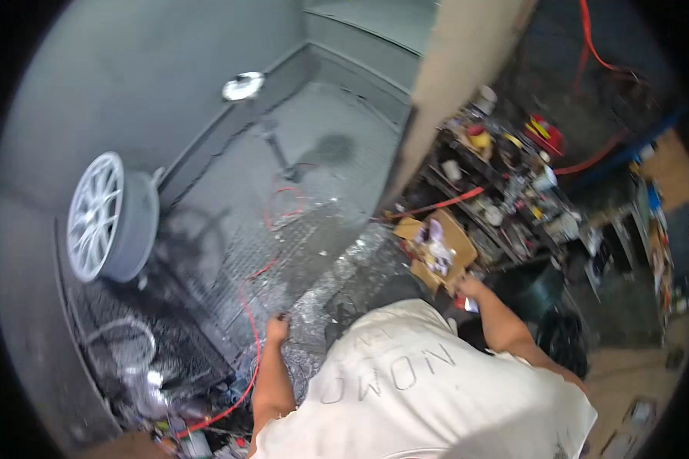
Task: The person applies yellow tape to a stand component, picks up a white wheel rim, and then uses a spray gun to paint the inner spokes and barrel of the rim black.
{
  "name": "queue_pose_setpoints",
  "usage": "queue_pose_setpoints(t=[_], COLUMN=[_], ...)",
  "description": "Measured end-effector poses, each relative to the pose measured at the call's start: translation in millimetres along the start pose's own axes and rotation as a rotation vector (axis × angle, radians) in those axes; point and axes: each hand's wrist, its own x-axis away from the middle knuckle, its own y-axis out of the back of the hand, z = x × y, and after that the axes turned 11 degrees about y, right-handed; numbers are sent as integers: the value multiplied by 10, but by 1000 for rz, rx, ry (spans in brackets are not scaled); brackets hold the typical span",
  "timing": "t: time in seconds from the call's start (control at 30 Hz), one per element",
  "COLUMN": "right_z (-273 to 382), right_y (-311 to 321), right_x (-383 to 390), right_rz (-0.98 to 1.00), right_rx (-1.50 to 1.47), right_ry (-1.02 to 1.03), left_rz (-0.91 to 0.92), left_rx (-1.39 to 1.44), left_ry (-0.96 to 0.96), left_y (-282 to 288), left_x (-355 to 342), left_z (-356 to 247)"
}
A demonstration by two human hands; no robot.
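Note:
My left hand [278,329] hangs over the grimy floor with its fingers curled closed. A small dark spot shows at the fingertips, too small to name. On the right, my right hand [468,287] is at the near right corner of an open cardboard box [459,237]. Its fingers are blurred, and whether they grip the box cannot be made out. Crumpled white and purplish material [436,249] lies inside the box. Just below that hand is a small white, blue and red item [467,304].
A silver-white wheel rim [96,218] stands raised at the left. A red hose [249,306] winds across the floor. Cluttered shelves [497,191] with cans and a tan panel edge [436,99] are on the right. A bright lamp [243,86] is near the grey wall.

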Motion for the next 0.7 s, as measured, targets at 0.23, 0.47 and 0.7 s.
queue_pose_setpoints(t=[0.23, 0.47, 0.7], right_z=[-561, -2119, -3182], right_y=[1741, 2666, 3126], right_x=[-1196, -1964, -2568], right_rz=[-565, -780, 176], right_rx=[-1424, -1046, 747], right_ry=[-608, -424, -341], left_rz=[136, 210, -117], left_rx=[264, 119, 226], left_ry=[59, 93, 233], left_y=[48, -750, -582], left_x=[-221, 249, 515], left_z=[-895, -1235, -1463])
